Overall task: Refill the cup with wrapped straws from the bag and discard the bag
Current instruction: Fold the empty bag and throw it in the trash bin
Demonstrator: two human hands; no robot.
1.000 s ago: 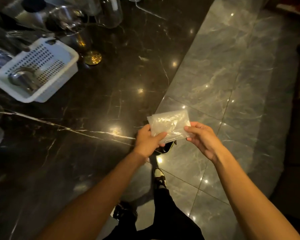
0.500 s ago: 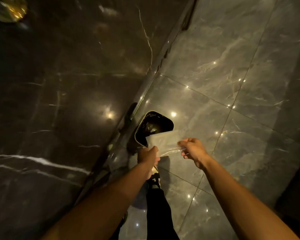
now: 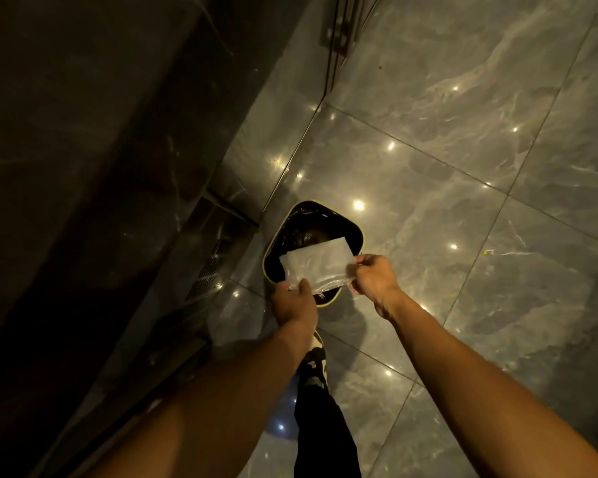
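Observation:
A flat, clear plastic bag [image 3: 320, 265] is stretched between both hands directly above an open dark waste bin [image 3: 354, 234] on the floor. My left hand [image 3: 294, 301] pinches the bag's near left corner. My right hand [image 3: 372, 276] pinches its right edge. The bag looks empty and see-through. The bin has a black liner and a pale rim; its near side is hidden behind the bag and my left hand. The cup and the straws are out of view.
The dark marble counter front [image 3: 94, 167] rises on the left, with a metal vent grille [image 3: 211, 260] at its base. Glossy grey floor tiles [image 3: 463, 167] spread to the right. My leg and shoe [image 3: 315, 367] stand just behind the bin.
The view has swung down from the countertop to the floor. Both hands carried the bag from above the counter edge to over the bin, still holding it at both sides.

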